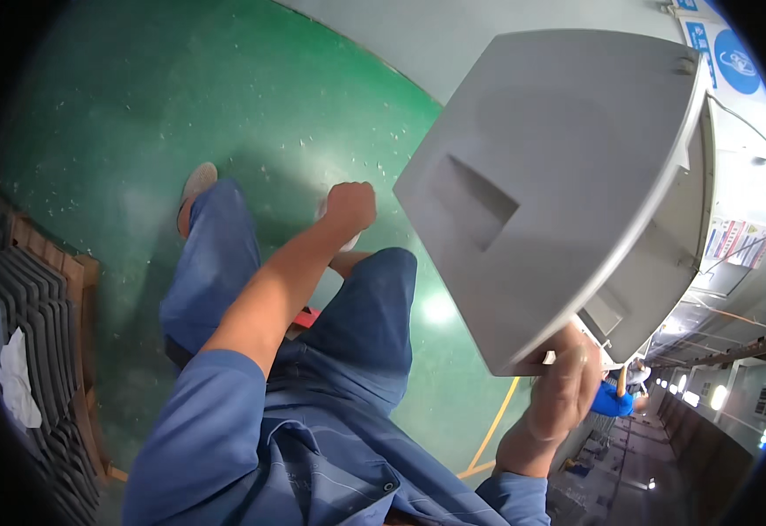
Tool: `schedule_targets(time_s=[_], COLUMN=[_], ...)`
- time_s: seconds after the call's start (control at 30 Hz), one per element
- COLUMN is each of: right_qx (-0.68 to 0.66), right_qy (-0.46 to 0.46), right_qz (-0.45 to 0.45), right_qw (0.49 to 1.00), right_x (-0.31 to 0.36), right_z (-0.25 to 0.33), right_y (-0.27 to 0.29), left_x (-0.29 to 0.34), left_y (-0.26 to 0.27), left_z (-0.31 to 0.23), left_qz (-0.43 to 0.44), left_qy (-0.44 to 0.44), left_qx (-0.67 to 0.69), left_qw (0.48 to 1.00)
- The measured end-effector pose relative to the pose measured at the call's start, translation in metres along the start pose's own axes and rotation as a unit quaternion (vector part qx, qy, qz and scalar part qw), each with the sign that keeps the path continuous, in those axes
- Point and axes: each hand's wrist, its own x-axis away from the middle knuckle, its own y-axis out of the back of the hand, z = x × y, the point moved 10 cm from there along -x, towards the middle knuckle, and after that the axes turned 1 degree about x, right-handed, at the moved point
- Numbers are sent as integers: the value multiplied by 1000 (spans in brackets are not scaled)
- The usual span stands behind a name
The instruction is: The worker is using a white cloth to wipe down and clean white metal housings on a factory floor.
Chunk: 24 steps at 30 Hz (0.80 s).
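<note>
A large grey moulded plastic shell [576, 131] with a rectangular recess in its broad face is held up at my right, tilted. My right hand [565, 386] grips its lower edge, with the fingers curled around the rim and partly hidden. My left hand [351, 206] is closed in a fist over the floor, apart from the shell. Something white shows beside that fist; I cannot tell whether it is in the hand or is part of the shoe behind. A small red item [306, 317] shows between my legs.
Many dark grey panels [32, 307] stand stacked on a wooden pallet [85, 351] at the left, with a white cloth or bag [19, 381] on them. Beneath me is a green floor [120, 114] scattered with white bits. A person in blue [611, 399] is farther off at right.
</note>
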Motion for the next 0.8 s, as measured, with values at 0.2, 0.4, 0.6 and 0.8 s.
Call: schedule_targets(time_s=[0.2, 0.4, 0.6, 0.8], right_qx=[-56, 10, -50, -52], right_qy=[-26, 61, 85, 113], right_qz=[-38, 46, 54, 57], right_qw=[997, 997, 994, 991], right_x=[12, 6, 13, 13], right_z=[-14, 12, 7, 11], right_y=[12, -10, -26, -20], left_x=[9, 118, 70, 102], left_y=[80, 269, 159, 152], left_z=[82, -38, 42, 180], left_qz=[-207, -435, -225, -251], left_qy=[138, -129, 103, 150], left_qx=[311, 390, 245, 246], left_qw=[917, 801, 938, 924])
